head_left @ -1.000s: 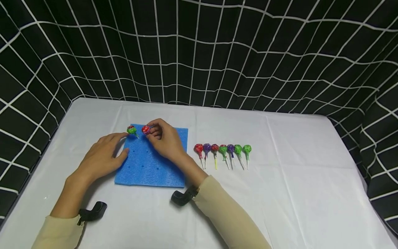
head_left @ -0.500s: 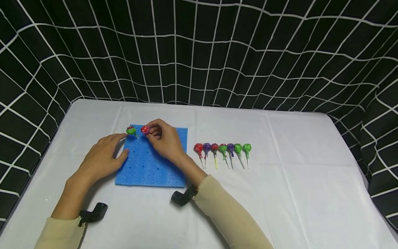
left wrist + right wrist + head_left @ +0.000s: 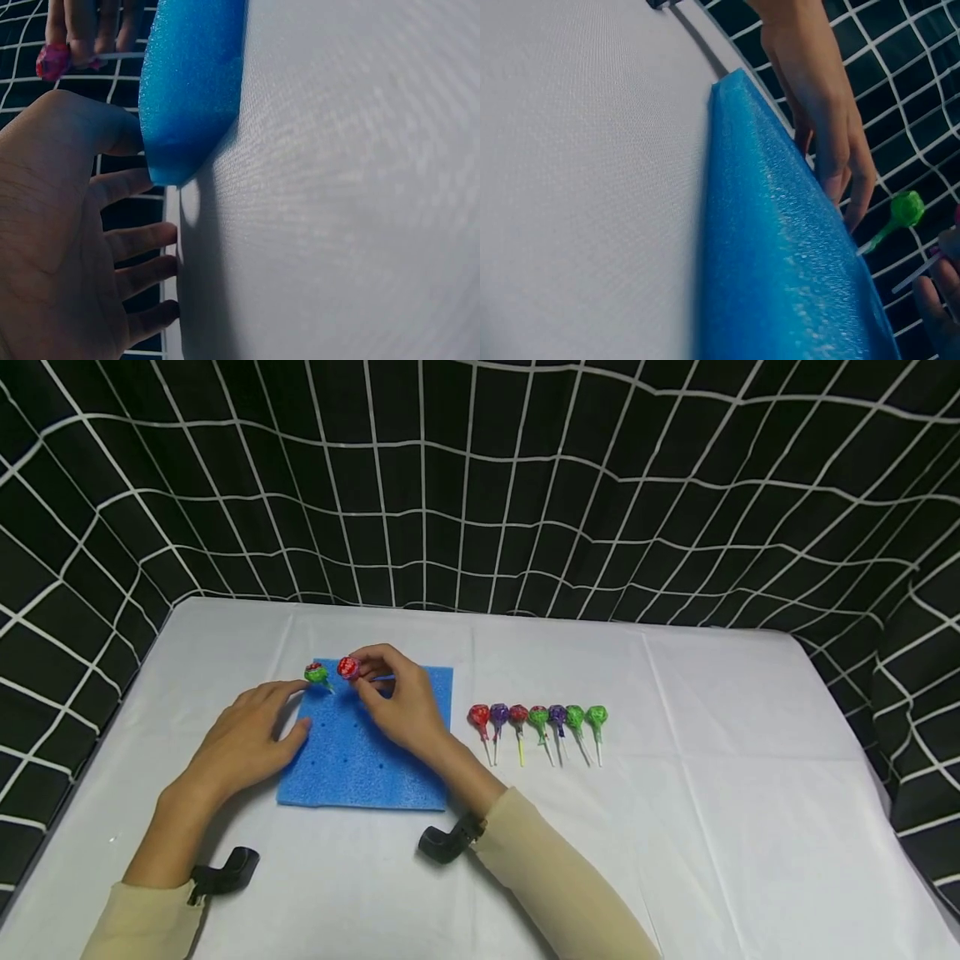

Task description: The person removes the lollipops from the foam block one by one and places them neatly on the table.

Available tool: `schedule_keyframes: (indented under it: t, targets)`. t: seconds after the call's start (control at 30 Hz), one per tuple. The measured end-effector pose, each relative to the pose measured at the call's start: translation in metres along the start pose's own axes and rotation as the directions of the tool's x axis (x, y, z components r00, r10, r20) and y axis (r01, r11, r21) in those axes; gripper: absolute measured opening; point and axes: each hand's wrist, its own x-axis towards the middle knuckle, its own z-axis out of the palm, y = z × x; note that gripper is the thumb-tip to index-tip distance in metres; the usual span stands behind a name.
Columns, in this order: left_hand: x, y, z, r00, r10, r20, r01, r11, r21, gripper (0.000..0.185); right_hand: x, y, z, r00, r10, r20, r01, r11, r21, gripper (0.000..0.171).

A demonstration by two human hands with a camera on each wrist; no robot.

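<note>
Over the back of the blue foam block [image 3: 405, 777], my right hand [image 3: 401, 693] pinches a red-and-purple lollipop [image 3: 348, 667]. Its white stick [image 3: 916, 274] is bare below the fingers in the right wrist view, with the tip apart from the foam. A green lollipop [image 3: 317, 674] with a red-patterned top stands in the block's back left corner, slightly tilted. My left hand [image 3: 243, 735] lies along the block's left edge, thumb towards the foam and fingers loosely extended. In the left wrist view its thumb and index finger [image 3: 124, 184] are against or very near the foam [image 3: 191, 82].
Several small holes dot the foam's top. To its right, several wrapped lollipops [image 3: 537, 718] lie in a row on the white table [image 3: 712, 827], sticks towards me. A black net-patterned cloth [image 3: 480, 485] hangs behind the table and at its sides.
My right hand has raised the red-and-purple lollipop slightly and tilted its head back a little. The left hand and the green lollipop stay where they were.
</note>
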Motion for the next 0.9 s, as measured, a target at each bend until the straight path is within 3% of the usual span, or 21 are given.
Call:
schedule_keyframes:
  t: [0.43,0.7,0.9]
  targets:
    - [-0.001,0.004,0.001,1.000,-0.008,0.017,0.008,1.000,-0.004,0.061,-0.019,-0.015,-0.026,0.999,0.048,-0.024,-0.048,0.999,0.004,0.030]
    - [-0.002,0.003,0.000,1.000,0.005,0.012,-0.005,1.000,0.011,0.061,-0.038,-0.026,-0.051,0.988,0.141,-0.057,-0.135,0.986,0.101,0.031]
    - [-0.001,0.003,0.000,1.000,0.014,0.010,-0.014,1.000,0.005,0.060,-0.048,-0.023,-0.065,0.985,0.159,-0.061,-0.154,0.986,0.069,0.030]
